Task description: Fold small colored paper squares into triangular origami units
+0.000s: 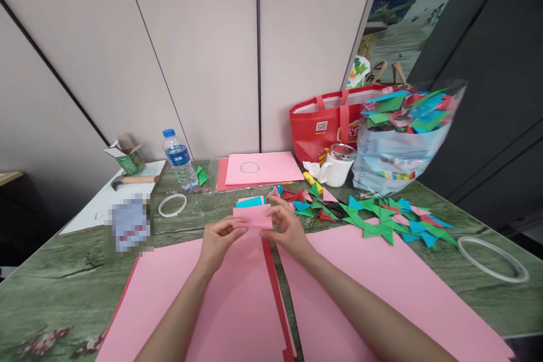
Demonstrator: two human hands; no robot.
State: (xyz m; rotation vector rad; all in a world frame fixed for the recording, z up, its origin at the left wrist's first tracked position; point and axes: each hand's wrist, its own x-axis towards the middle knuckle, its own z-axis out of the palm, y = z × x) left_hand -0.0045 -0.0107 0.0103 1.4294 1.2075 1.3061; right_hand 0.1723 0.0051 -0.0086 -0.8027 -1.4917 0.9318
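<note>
A small pink rectangle of paper (253, 216) is held up between both hands over the pink sheets. My left hand (219, 240) pinches its left edge between thumb and fingers. On the right edge, my right hand (288, 229) grips it with the thumb below and the fingers bent above. Just behind the paper lies a small stack of blue and pink paper pieces (250, 202). Under my forearms are large pink sheets, one pile (169, 288) at the left with red paper beneath it and another (360, 271) at the right.
Folded paper pieces (326, 216) and star-like rings (377, 222) lie to the right, near a white mug (337, 167), a red bag (305, 130) and a filled plastic bag (382, 158). A water bottle (180, 161), a hammer (136, 180) and a white ring (172, 205) are at the left.
</note>
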